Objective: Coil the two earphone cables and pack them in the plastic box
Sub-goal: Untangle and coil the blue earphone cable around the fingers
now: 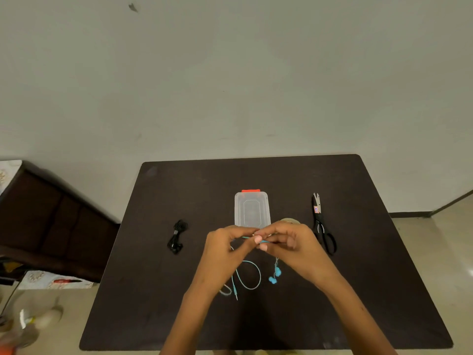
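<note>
A clear plastic box (251,210) with a red latch lies shut at the middle of the dark table (358,290). Just in front of it my left hand (226,248) and my right hand (288,242) meet, and both pinch the blue earphone cable (252,276). A loop of that cable, its plug and the two blue earbuds (275,275) hang below my hands above the table. The black earphone cable (177,237) lies bundled on the table to the left.
Black-handled scissors (323,225) lie to the right of the box. A tape roll (290,221) peeks out behind my right hand. A dark wooden cabinet (51,221) stands left of the table, with clutter on the floor below it.
</note>
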`<move>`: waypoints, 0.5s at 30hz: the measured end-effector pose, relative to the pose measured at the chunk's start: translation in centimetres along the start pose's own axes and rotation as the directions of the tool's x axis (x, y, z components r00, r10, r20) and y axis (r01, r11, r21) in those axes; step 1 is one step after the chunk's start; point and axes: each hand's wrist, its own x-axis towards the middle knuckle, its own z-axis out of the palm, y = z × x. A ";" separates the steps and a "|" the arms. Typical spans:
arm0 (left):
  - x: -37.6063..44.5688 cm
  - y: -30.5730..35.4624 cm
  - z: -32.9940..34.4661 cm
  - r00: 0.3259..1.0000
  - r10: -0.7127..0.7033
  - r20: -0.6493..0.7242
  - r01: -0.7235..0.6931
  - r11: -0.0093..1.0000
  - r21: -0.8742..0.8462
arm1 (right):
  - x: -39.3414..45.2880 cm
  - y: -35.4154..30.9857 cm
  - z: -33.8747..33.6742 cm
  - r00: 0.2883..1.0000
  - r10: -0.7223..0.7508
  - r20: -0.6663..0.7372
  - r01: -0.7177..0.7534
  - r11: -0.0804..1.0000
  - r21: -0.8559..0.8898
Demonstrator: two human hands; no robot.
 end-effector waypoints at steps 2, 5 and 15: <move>0.0 0.1 0.0 1.000 0.005 -0.006 -0.005 1.000 -0.013 | 0.0 -0.2 0.2 1.000 0.010 -0.009 -0.010 1.000 0.019; 0.1 0.1 -0.3 0.999 -0.034 -0.007 0.034 0.999 -0.028 | -0.2 -0.4 0.4 0.999 0.022 -0.033 -0.021 1.000 0.020; -0.1 1.4 -1.5 0.995 -0.006 -0.101 0.021 0.988 0.154 | -0.2 0.0 -0.3 0.996 0.002 -0.086 -0.018 0.982 -0.187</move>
